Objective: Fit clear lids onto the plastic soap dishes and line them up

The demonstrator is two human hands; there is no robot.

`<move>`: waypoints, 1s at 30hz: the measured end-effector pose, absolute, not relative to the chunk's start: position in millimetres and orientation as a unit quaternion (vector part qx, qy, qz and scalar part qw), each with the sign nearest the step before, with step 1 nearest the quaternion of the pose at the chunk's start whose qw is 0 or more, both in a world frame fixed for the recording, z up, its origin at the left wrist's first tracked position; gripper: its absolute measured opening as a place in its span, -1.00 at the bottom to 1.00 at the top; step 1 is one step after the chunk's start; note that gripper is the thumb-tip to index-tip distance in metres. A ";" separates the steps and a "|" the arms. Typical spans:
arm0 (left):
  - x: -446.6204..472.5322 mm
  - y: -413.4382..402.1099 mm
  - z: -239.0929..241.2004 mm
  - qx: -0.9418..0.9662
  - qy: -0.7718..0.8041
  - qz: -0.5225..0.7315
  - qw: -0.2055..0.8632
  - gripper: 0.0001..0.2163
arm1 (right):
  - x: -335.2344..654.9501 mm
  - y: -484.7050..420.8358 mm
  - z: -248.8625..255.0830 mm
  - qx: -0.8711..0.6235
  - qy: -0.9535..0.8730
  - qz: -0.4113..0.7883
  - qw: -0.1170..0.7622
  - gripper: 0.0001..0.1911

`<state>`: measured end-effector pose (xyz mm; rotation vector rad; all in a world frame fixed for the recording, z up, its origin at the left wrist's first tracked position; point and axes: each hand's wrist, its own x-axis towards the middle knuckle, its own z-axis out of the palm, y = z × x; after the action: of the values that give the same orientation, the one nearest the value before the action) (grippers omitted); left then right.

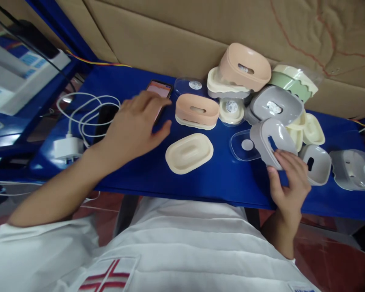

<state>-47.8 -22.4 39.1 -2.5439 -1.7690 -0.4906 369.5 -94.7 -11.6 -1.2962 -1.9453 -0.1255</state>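
Observation:
My right hand (287, 178) grips a grey plastic soap-box shell (270, 140), held tilted on its edge at the right of the blue table (146, 174). My left hand (134, 125) lies flat with fingers spread over a phone (159, 91) whose screen is lit. A cream oval tray (189, 153) rests between my hands. Just behind it stands a peach shell on a cream base (197, 110). A clear lid (241, 146) lies beside the grey shell.
A heap of peach, grey, green and cream soap-box parts (261, 87) fills the back right against cardboard (200, 32). More grey shells (353, 168) lie at far right. A white charger and cable (79, 121) and a dark phone (105, 119) sit at left.

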 end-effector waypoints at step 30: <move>-53.2 -22.7 6.9 -0.940 -0.311 -0.130 -0.052 -0.47 | 272.4 -33.3 -17.1 -0.292 -0.919 0.094 0.249 -0.58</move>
<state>-53.2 -22.7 6.9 -3.0551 -1.0118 -0.4236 272.4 -33.3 -17.1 -0.7962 -2.5027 0.2554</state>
